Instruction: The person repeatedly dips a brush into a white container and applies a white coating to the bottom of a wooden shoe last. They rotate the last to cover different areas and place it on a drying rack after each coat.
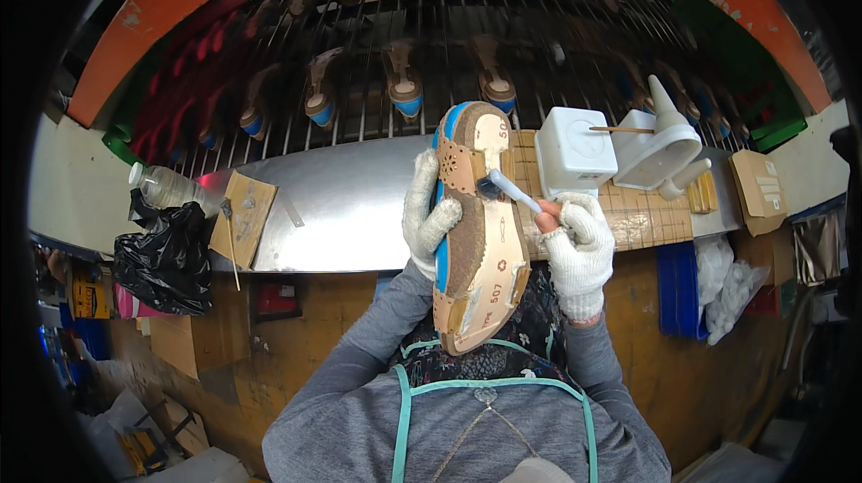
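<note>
A sandal [480,245] with its underside up is held in front of my chest by my left hand [424,214], which wears a white knitted glove. My fingers wrap its left side. The sole is tan and brown with a blue edge, and a tan strap with punched holes folds over it. My right hand [576,254], gloved with bare fingertips, pinches the pale handle of a small brush [515,191]. The brush's dark bristles rest on the sole near its middle. Just beyond my right hand stands a white square plastic container [576,153].
Ahead, more shoes [404,79] lie on a rack of metal bars [364,110]. A metal plate [337,214], a black plastic bag [166,254] and cardboard [242,214] are at left. At right are a white cone-topped bottle [666,110], a carton [757,191] and a blue bin [678,290].
</note>
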